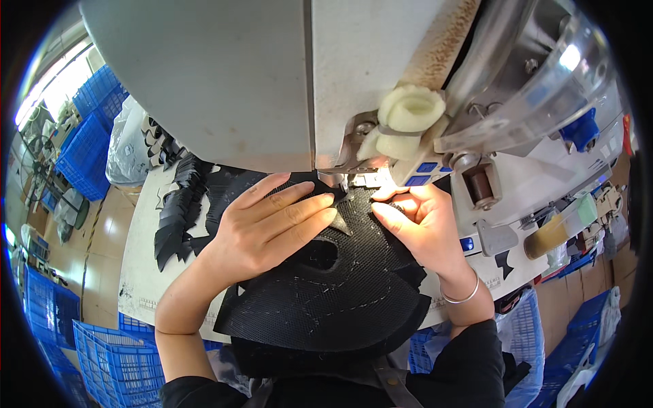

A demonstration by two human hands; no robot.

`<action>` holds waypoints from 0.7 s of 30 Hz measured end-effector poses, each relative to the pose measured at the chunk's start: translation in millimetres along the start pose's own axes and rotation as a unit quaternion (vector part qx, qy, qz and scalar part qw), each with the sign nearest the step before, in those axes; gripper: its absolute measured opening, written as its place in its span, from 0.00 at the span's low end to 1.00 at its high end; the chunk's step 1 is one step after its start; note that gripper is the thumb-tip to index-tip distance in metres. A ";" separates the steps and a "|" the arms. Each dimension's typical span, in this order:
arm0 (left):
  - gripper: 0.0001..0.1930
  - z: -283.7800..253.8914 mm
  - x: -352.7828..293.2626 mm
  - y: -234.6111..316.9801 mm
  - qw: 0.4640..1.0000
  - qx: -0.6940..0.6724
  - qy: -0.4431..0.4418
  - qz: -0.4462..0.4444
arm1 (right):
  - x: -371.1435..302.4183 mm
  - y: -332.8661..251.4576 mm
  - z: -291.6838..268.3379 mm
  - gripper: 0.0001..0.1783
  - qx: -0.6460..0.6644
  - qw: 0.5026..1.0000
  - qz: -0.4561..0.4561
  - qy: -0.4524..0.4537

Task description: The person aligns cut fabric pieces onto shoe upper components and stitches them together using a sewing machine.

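Note:
A black mesh shoe-upper piece [326, 302] with pale stitch lines and an oval hole lies across the work surface, its near edge hanging toward me. My left hand [258, 231] rests flat on it with fingers stretched out, tips beside a small dark grey pointed patch [341, 221]. On the right, my right hand [428, 224] pinches the piece's edge between thumb and fingers. Both hands are just in front of a lit sewing machine [204, 81], whose presser foot [340, 182] is partly hidden above the material.
Layered black cut pieces [183, 204] lie on the white table [139, 272] to the left. A yellowish foam roll [411, 112] and a clear plastic guard [537, 102] sit on the machine. A brown bobbin [480, 185] is at right. Blue crates [115, 360] stand around.

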State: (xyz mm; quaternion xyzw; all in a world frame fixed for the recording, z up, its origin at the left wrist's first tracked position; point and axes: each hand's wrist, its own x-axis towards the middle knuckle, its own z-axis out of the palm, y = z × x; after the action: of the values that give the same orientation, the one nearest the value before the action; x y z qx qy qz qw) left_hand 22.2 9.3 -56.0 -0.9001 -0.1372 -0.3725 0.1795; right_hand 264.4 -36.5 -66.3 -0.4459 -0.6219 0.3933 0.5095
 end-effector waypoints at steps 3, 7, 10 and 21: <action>0.15 3.2 0.6 -4.8 1.000 -0.012 0.002 -0.010 | 2.6 3.5 2.2 0.06 -0.044 0.999 -0.018 0.025; 0.13 13.9 -4.3 -17.5 0.998 -0.052 0.012 -0.036 | -1.2 3.3 5.8 0.04 -0.075 0.995 -0.007 0.063; 0.17 13.4 -7.0 -16.7 0.997 -0.061 0.039 -0.033 | -15.0 -17.1 -1.5 0.10 -0.284 0.943 -0.140 0.101; 0.17 -29.8 4.0 -7.7 0.954 -0.200 -0.049 -0.219 | -4.7 -2.5 24.3 0.17 -0.465 0.809 -0.348 0.090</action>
State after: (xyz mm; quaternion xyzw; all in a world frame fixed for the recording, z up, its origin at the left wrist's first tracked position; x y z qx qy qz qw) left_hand 3.6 4.0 -31.8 -0.8828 -0.2620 -0.3775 -0.0970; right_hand 240.5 -42.6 -69.4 -0.4171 -0.7954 -0.1885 0.3973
